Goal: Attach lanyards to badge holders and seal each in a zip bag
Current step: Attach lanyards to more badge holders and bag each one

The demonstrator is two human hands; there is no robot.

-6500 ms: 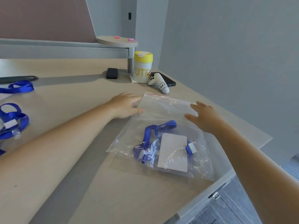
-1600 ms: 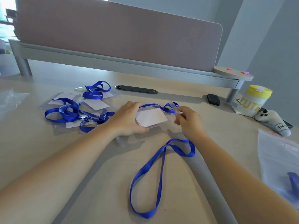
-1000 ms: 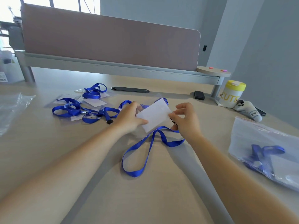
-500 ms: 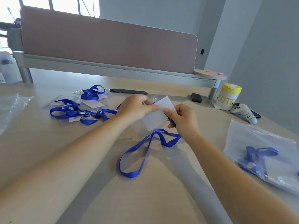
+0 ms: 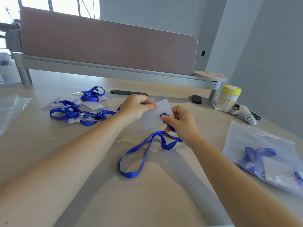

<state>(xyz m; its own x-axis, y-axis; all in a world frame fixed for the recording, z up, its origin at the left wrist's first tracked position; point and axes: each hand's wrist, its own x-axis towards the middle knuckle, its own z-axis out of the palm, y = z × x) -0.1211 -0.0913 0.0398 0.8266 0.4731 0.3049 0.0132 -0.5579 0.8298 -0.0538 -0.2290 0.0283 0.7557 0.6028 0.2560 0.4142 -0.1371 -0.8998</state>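
L hand (image 5: 136, 106) grip pinching badge holder (image 5: 155, 117) top, R hand (image 5: 178, 122) grip holding lanyard (image 5: 142, 151) end

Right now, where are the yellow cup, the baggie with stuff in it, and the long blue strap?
yellow-lidded cup (image 5: 227, 102): head view, lettered side.
filled zip bag (image 5: 255, 141): head view, clear upper part.
blue lanyard (image 5: 131, 174): head view, loop's bottom.

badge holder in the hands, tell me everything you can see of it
The badge holder is a clear, soft-looking plastic sleeve with a white card inside and a punched slot near its top edge. It is held tilted, above the desk. The left hand pinches its upper left edge; the right hand pinches the end of the blue lanyard against its right side. Whether the clip is hooked on cannot be told.
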